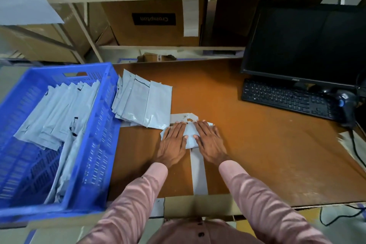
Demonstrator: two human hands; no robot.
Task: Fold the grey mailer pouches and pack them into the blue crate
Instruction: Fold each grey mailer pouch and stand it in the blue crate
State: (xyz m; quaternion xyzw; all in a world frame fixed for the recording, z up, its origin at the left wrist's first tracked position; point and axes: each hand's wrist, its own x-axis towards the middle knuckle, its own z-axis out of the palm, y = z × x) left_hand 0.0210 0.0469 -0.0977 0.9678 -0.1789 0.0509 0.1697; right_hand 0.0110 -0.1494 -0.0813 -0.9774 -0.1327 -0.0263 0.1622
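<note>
A black flat-screen monitor [309, 45] and black keyboard [285, 100] stand at the right of a brown fibreboard worktable [247, 144], with brown cardboard boxes [152, 24] on shelves behind. At centre, 2 hands in pink sleeves lie flat, fingers straight, on 1 small grey plastic mailer pouch [189, 136]: the left hand [174, 140] presses its left half, the right hand [209, 139] its right half, gripping nothing. Just beyond, a fanned pile of grey pouches [144, 101], at least 4, lies beside the blue slatted plastic crate [95, 144], where several more pouches [57, 109] lie inside.
</note>
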